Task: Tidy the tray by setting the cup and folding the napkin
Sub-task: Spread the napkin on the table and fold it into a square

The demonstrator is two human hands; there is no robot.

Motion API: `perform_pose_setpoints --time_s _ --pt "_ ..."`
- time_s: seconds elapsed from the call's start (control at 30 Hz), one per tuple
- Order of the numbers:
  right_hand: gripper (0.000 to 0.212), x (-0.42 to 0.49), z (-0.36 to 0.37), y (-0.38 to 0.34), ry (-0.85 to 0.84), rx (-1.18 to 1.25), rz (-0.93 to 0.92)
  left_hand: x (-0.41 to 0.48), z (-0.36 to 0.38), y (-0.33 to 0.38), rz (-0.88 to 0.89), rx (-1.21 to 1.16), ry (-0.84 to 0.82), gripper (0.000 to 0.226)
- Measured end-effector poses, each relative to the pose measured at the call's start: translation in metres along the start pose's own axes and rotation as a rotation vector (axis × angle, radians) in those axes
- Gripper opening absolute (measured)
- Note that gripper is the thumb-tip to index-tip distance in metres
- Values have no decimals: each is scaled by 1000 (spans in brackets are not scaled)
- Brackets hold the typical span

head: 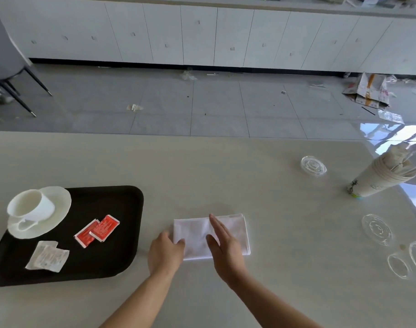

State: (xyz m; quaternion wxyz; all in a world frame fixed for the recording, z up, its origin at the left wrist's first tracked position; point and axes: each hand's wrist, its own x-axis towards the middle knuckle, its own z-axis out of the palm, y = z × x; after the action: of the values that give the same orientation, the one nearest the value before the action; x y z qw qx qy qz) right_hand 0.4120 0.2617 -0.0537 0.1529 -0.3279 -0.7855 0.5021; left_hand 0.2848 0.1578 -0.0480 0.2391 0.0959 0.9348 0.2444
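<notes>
The left hand (165,253) rests at the left edge of the napkin (192,230); its thumb lies on top of the cloth and its other fingers are curled at the edge, pinching it. The right hand (223,249) lies flat on the middle of the napkin, fingers straight and together, pressing down and holding nothing. The napkin is white, folded into a rectangle, and lies on the table (202,174) just right of the tray (122,256), apart from it.

The tray is black with rounded corners; white packets (47,256) lie at its near side; red packets (97,230) lie near its middle; the cup (29,205) stands on a saucer (60,209) at its far left corner, handle towards the near side.

Clear lids (377,229) lie at the right of the table; one more lid (313,165) lies farther back; a stack of paper cups (379,178) stands beside it.

Beyond the table is a grey tiled floor (214,107) with scattered litter and a paper bag (367,91); a chair (3,55) stands at far left; white cabinets (202,36) line the back wall.
</notes>
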Motion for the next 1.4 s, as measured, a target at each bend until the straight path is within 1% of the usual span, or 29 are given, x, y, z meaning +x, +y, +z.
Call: perform_pose_setpoints --time_s 0.07,0.1,0.17,0.37,0.5,0.6,0.73,0.83,0.9,0.97,1.0,1.03,1.1,1.13,1.17,1.2,1.27,1.33,1.4 --pt "50 5 8 -12 -16 312 237 3 0 2 -2 19 -10 34" --pt "51 8 9 -15 -22 394 309 5 0 3 -4 24 -12 35" --pt "52 9 11 -15 -37 418 368 7 0 4 -16 27 -15 37" --pt "58 9 9 -16 -126 414 397 14 -3 6 -84 -5 -97 29" --pt "59 -3 8 -19 -85 407 379 13 -2 5 -92 -62 -84 24" --pt "57 -21 13 -14 -66 364 409 10 -2 4 -77 -105 -53 17" --pt "53 -36 17 -11 -68 274 400 8 -6 1 -32 -95 -26 23" --pt "40 -36 14 -10 -34 280 381 8 -7 2 -25 -106 -15 27" --pt "35 -35 10 -12 -53 308 385 8 -8 4 -23 -130 -29 22" --pt "35 -33 4 -13 -57 319 380 7 -8 5 -24 -166 -51 15" --pt "34 -30 0 -13 -14 291 367 7 -9 4 -26 -186 -62 13" --pt "32 -27 -7 -10 71 227 342 6 -9 5 -31 -215 -73 11" --pt "27 -20 -27 -2 292 20 267 4 -11 6 -66 -326 -105 9" --pt "25 -16 -39 3 374 -95 232 4 -12 6 -89 -397 -124 12" --pt "23 -12 -49 8 407 -202 219 3 -12 6 -106 -462 -139 16" --pt "25 -8 -58 11 389 -291 239 2 -13 6 -115 -511 -144 20" --pt "37 -1 -67 16 253 -404 329 2 -14 5 -109 -561 -137 27" --pt "43 2 -66 16 134 -435 390 2 -15 7 -78 -555 -100 31" --pt "40 -1 -60 15 111 -415 401 0 -18 12 -20 -516 -33 33"
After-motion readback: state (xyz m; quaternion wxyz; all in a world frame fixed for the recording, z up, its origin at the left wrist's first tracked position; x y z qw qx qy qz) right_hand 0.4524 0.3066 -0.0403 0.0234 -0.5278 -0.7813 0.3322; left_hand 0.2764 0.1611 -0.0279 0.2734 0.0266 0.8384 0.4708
